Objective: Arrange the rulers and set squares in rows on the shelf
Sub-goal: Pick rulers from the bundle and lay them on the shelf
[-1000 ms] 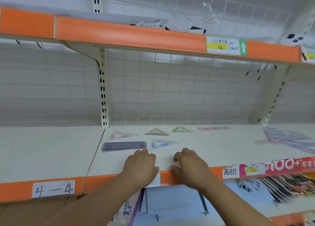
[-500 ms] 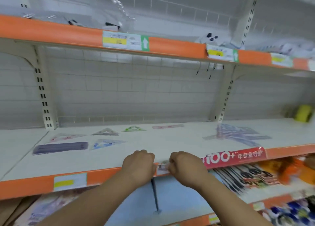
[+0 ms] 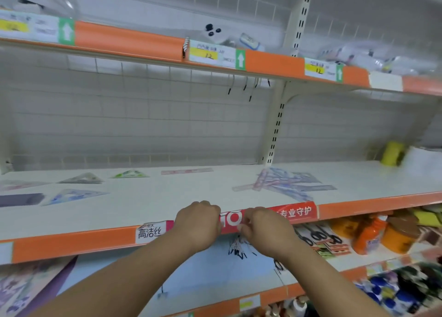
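- Hands first — the left hand (image 3: 197,223) curls its fingers over the front edge of the shelf (image 3: 167,197), in the lower middle of the frame. The right hand (image 3: 265,230), just beside it, pinches the red strip (image 3: 293,212) on that edge.
- A loose pile of rulers and set squares (image 3: 284,182) lies right of centre on the shelf, its pieces crossing one another.
- Toward the left, pieces lie singly: a pink ruler (image 3: 186,171), a green set square (image 3: 130,174) and a grey set square (image 3: 81,178) in the back row — a blue set square (image 3: 74,195) and a dark purple ruler (image 3: 19,199) nearer the front.
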The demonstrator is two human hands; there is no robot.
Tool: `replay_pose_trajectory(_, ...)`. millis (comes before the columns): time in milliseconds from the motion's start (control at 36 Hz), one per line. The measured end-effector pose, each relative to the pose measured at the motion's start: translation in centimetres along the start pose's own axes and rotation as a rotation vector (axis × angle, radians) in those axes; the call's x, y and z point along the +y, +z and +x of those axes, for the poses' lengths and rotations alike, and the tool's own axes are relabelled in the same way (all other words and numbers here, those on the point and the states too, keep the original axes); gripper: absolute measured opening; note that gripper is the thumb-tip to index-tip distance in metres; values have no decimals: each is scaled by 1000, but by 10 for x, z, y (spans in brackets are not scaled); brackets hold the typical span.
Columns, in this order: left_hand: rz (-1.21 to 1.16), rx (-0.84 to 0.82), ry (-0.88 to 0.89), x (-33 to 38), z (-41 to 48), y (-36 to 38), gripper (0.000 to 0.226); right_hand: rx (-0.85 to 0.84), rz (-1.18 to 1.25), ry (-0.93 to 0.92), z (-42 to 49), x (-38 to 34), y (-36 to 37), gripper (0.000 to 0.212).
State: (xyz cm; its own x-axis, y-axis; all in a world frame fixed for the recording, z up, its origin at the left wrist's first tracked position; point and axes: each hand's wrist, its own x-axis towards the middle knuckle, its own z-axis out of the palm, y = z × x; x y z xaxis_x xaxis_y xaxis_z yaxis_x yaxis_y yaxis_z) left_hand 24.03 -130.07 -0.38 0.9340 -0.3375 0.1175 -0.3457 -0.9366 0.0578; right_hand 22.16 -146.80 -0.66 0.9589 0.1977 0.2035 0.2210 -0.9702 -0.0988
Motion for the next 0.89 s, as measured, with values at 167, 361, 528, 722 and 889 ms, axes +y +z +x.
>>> replay_pose_trajectory(167,21,-1,72,32,41,-2,31,15,5,36,14,41,-3,26)
replay_pose_trajectory(361,50,14,166,61,104,2,33,37,-28,112,43,93,-8,30)
replay_pose_trajectory(528,69,26,213,72,151,4,44,43,-76,162,70,141,-11,30)
replay_pose_trajectory(722,76,-23,202,82,198,16,46,46,-45,194,94,180,-6,28)
replay_pose_trajectory(889,57,-58,160,94,226,24,38,55,-9,220,112,221,0,23)
